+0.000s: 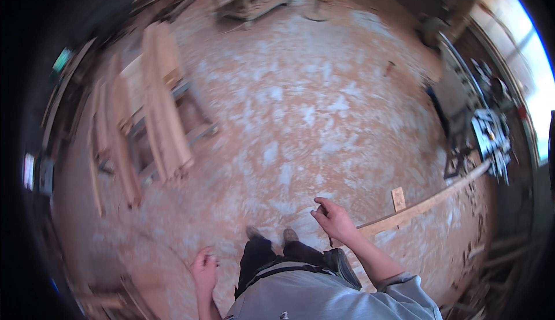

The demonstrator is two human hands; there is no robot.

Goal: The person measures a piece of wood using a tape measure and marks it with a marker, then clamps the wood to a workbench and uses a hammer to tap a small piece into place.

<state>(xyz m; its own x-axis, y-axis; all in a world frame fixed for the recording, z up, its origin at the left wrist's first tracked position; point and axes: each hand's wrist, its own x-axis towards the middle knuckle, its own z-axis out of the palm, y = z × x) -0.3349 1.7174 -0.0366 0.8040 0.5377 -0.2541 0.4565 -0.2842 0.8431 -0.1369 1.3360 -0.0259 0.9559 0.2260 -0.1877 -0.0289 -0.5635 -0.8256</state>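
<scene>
My right hand (335,220) is held out ahead of my body, with the index finger and thumb apart and nothing visible in its grasp. Lower and to the left, my left hand (204,267) hangs beside my leg. Its fingers are loosely bent and somewhat blurred, and I see nothing in them. Closest to my right hand is a long wooden beam (416,209), which runs away to the right; my wrist overlaps its near end in the picture, and I cannot tell whether they touch. A small wooden block (398,198) lies against the beam's far side.
Long planks (165,112) lie stacked on a low support at left, blurred by motion. Sawdust covers the floor (289,123). A workbench (462,83) with metal tools (491,135) stands at right near a bright window. At the back is a wooden stand (248,8) among scrap timber.
</scene>
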